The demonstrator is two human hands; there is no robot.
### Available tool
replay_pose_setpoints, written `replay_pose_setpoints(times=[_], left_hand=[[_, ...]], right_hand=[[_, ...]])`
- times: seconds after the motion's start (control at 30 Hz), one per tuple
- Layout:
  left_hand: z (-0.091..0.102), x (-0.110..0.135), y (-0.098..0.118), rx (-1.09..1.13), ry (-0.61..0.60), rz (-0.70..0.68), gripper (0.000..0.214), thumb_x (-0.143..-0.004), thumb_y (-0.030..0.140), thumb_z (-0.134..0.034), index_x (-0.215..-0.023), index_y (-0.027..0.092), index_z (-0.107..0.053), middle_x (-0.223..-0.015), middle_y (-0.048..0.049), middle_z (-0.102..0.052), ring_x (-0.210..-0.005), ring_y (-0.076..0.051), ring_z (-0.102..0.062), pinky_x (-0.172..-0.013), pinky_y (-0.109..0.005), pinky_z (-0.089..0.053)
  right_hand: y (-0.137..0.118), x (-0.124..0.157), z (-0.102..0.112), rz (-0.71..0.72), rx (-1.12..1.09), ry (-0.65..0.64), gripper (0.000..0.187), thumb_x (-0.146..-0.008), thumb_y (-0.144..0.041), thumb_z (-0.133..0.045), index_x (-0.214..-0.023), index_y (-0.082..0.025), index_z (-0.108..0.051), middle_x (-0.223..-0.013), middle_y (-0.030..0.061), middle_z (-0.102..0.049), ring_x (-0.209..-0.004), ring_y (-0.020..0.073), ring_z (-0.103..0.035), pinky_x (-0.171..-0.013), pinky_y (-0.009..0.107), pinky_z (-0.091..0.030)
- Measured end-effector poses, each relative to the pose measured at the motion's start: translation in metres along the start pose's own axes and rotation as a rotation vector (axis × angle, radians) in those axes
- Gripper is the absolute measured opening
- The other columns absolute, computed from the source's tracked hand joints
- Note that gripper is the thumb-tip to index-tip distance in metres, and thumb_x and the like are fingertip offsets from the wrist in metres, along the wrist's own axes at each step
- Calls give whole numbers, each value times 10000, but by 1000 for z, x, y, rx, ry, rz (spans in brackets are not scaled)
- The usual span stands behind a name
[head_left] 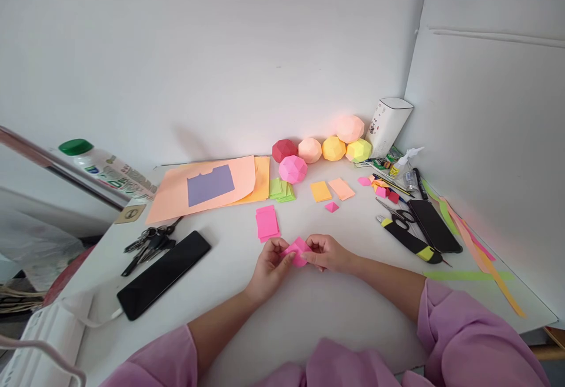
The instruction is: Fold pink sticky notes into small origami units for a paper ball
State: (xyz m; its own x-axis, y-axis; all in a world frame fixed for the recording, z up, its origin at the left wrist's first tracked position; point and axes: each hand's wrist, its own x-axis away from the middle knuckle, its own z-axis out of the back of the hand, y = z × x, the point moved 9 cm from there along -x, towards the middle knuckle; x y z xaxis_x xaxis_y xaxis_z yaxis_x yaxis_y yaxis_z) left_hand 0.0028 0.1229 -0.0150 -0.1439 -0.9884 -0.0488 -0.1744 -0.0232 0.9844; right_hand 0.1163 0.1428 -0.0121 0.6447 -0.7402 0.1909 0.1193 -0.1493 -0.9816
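Observation:
Both my hands meet at the middle of the white table (309, 316) and pinch one folded pink paper piece (298, 251). My left hand (271, 269) grips its left side with curled fingers. My right hand (326, 253) holds its right side, fingers closed on it. Just beyond lies a small stack of pink paper squares (267, 222). A tiny folded pink pyramid (331, 206) sits further back.
Several paper balls (292, 169) line the back wall beside a white box (388, 125). Orange sheets (207, 190), green (281, 190) and orange squares (321, 191) lie behind. Keys (150, 243) and a black phone (164, 274) lie left; scissors (397, 213), a knife (412, 243) and another phone (435, 226) right.

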Motion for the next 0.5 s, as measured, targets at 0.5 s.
replay_pose_setpoints(times=[0.5], left_hand=[[-3,2,7,-309,-47,-104,380,-839,333,-549,-1204,229,-553,-901,-45,-553,-839,-168,-543,-753,-312,-475]], right_hand=[[0,4,3,-16,28,59,241,-762,-372,-644,-756,-165,-520,-524,-54,-508,-448,77,-473,-396,174,-321]])
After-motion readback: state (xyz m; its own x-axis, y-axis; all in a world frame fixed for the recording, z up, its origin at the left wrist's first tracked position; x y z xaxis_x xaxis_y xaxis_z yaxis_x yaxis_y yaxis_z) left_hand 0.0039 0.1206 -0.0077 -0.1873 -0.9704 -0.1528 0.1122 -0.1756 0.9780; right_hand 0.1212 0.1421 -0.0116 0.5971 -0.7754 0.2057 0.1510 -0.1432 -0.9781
